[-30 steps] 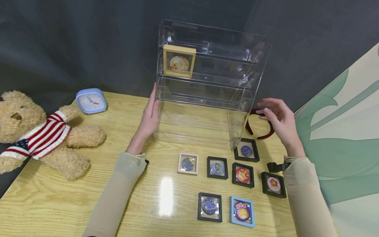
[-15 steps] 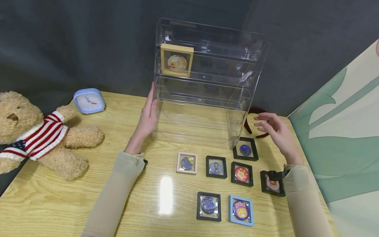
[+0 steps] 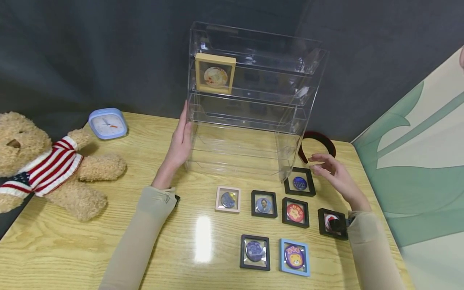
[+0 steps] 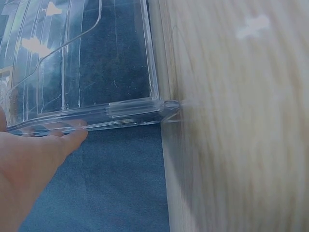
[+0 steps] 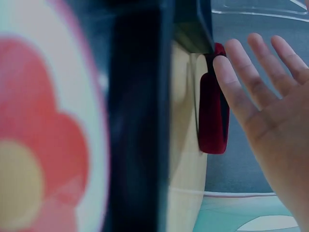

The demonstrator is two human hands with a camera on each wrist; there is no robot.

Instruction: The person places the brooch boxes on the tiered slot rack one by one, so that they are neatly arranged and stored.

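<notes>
A clear tiered acrylic display rack (image 3: 250, 96) stands at the back of the table. My left hand (image 3: 180, 139) rests with straight fingers along its left side; in the left wrist view the fingertips show through the plastic. A yellow-framed badge (image 3: 215, 74) stands on one tier at the left. My right hand (image 3: 335, 177), holding nothing, hovers with loosely bent fingers beside a black-framed blue badge (image 3: 299, 182) at the rack's front right corner. Behind it lies a dark red headband (image 3: 320, 139). A black-framed flower badge (image 3: 328, 221) lies partly hidden under my right wrist camera.
In front of the rack lie a pink-framed badge (image 3: 227, 199), a portrait badge (image 3: 264, 204), a red badge (image 3: 295, 212), a dark blue swirled badge (image 3: 255, 252) and a blue-framed bear badge (image 3: 294, 257). A teddy bear (image 3: 58, 169) and blue clock (image 3: 108, 123) are at left.
My right hand has come down and toward me, from beside the rack and headband to the black-framed blue badge. My left hand stays on the rack's side.
</notes>
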